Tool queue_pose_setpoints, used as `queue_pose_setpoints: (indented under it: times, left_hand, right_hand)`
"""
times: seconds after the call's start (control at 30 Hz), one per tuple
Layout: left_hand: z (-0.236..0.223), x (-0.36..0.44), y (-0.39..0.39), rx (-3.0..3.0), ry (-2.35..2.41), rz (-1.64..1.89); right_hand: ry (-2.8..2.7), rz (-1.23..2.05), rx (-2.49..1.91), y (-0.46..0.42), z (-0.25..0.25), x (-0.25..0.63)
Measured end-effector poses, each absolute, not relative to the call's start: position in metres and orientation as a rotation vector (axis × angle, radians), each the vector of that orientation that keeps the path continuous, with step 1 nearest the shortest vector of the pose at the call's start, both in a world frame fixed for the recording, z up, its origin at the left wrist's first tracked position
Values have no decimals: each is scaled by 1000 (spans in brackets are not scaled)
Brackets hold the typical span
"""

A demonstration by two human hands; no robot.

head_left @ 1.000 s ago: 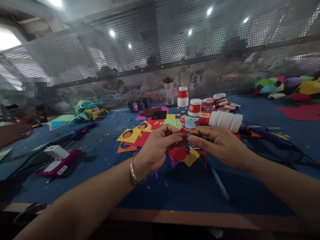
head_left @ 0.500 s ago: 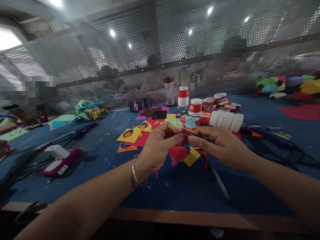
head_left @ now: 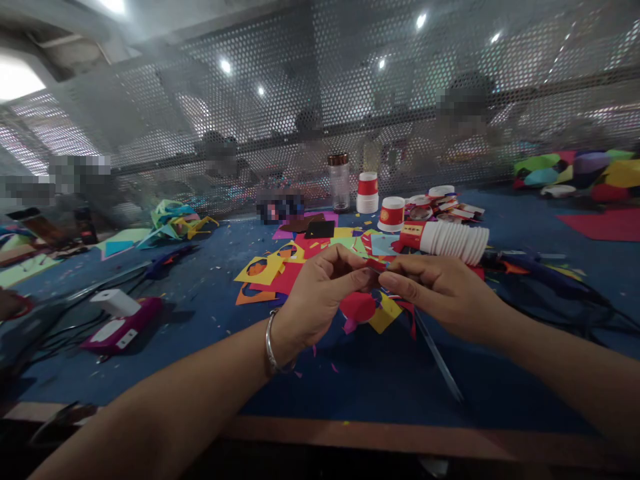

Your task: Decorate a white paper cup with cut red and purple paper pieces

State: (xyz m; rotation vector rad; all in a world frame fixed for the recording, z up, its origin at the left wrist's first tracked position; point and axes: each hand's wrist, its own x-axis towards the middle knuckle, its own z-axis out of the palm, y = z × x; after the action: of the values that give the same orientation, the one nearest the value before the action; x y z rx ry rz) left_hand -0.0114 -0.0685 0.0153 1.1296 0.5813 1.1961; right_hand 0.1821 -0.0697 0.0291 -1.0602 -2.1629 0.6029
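My left hand [head_left: 325, 287] and my right hand [head_left: 435, 287] meet in front of me, thumbs and forefingers pinched on a small piece of red paper [head_left: 375, 264]. The fingers cover most of that piece. Below them lie a rounded red paper shape [head_left: 358, 307], a yellow paper piece [head_left: 386, 313] and thin red strips. A clear glue stick or similar slim rod [head_left: 440, 360] slants across the blue cloth under my right hand. Left of my hands, yellow paper with round cut-outs [head_left: 257, 269] rests on red and orange sheets.
A tipped stack of paper cups [head_left: 450, 241] lies beyond my right hand, near a blue glue gun [head_left: 545, 272]. Upright cups [head_left: 391, 215] and a glass bottle [head_left: 339, 183] stand behind. At left is a purple power strip [head_left: 123, 325]. A co-worker's hand [head_left: 13, 305] shows at the left edge.
My hands have barely moved and keep their pinch on the red paper. At the far left, the co-worker's hand has shifted slightly.
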Motion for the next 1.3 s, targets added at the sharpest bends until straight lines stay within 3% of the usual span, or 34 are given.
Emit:
queue_pose_setpoints:
  times: [1.3]
  left_hand:
    - [12,-16,-63,1015,589,1023]
  right_hand:
    - [-2173,574,-1046,-70,28,184]
